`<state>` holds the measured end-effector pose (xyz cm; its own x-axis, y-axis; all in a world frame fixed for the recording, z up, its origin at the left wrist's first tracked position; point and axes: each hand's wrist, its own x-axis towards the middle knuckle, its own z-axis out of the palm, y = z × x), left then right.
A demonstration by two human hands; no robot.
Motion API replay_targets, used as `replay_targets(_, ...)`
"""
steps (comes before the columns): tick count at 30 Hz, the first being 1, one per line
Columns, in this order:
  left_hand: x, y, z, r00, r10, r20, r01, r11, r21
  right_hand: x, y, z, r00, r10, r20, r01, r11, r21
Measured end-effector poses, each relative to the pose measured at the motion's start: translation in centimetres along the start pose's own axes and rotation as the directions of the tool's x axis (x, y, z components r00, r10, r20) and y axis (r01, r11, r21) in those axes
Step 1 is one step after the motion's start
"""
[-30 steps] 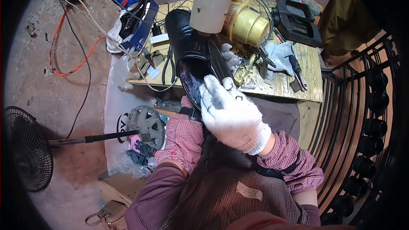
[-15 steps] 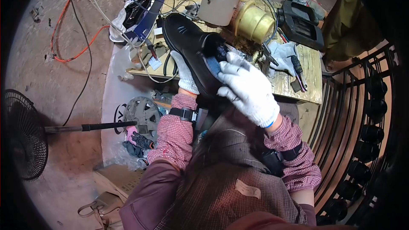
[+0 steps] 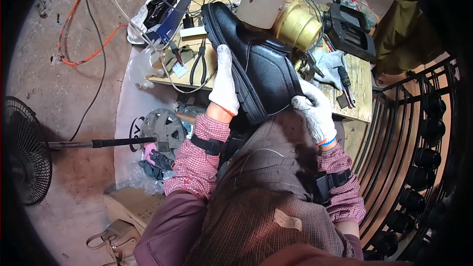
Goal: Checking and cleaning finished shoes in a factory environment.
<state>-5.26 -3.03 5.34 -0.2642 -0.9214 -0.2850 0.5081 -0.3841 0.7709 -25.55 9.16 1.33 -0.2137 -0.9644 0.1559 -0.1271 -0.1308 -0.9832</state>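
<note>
Between my gloved hands I hold a black leather shoe [image 3: 270,73] tipped on its side above my lap. Its toe points away to the upper left and its thick ridged sole faces left. My left hand [image 3: 225,81], in a white knit glove, is closed against the sole edge with some fingers hidden beneath. My right hand [image 3: 317,114], gloved alike, grips the shoe's collar near the heel, thumb bent over the edge. The shoe's opening is turned out of sight. Pliers [image 3: 199,62] lie on the wooden bench just beyond my left hand.
On the bench [image 3: 362,86] stand a yellow machine part [image 3: 300,25] and a pale column [image 3: 266,0]. A black plastic case [image 3: 349,32], a cloth and a cutter lie at right. A blue shoe box [image 3: 172,17] sits at left. A fan [image 3: 29,150] and shoe rack [image 3: 414,167] flank me.
The shoe has rolled so its outer side faces up and its opening is hidden. My right hand has moved from the opening down to the heel end. The shoe has shifted slightly right.
</note>
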Motion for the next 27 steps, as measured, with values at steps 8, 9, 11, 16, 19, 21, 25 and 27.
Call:
replay_targets(8, -2.5, 0.3, 0.9, 0.993, 0.115, -0.006, -0.114, 0.984, 0.141, -1.7, 3.2, -0.3, 0.981, 0.191, 0.021, -0.192, 0.968, 0.159)
replay_targets(9, -3.0, 0.5, 1.6, 0.99, 0.142, -0.008, -0.139, 0.981, 0.137, -1.8, 4.0, -0.6, 0.964, 0.263, 0.042, -0.267, 0.949, 0.17)
replay_targets(11, -1.7, 0.1, -0.3, 0.988, 0.127, -0.091, -0.12, 0.99, 0.077, -1.3, 5.2, 0.1, 0.951, 0.301, 0.064, -0.305, 0.892, 0.333)
replay_targets(16, -0.1, 3.0, -0.7, 0.981, 0.124, -0.148, -0.102, 0.984, 0.147, 1.9, 1.7, 2.0, 0.942, 0.328, 0.069, -0.318, 0.809, 0.495)
replay_targets(19, 0.8, 5.9, -0.5, 0.99, -0.14, -0.002, 0.139, 0.982, -0.132, 3.7, -0.5, 2.7, 0.981, 0.18, 0.069, -0.193, 0.903, 0.383)
replay_targets(21, 1.7, 6.9, 0.8, 0.979, -0.203, 0.006, 0.202, 0.97, -0.135, 4.5, 2.2, 2.6, 0.996, 0.084, -0.004, -0.076, 0.927, 0.367)
replay_targets(25, 3.2, 8.1, 0.9, 0.97, -0.228, -0.085, 0.216, 0.967, -0.136, 5.9, 1.1, 2.1, 0.875, -0.482, 0.048, 0.475, 0.835, -0.279)
replay_targets(27, 3.3, 7.5, 1.0, 0.963, -0.269, -0.034, 0.258, 0.947, -0.191, 6.4, 1.9, 1.6, 0.912, -0.41, 0.016, 0.404, 0.891, -0.208)
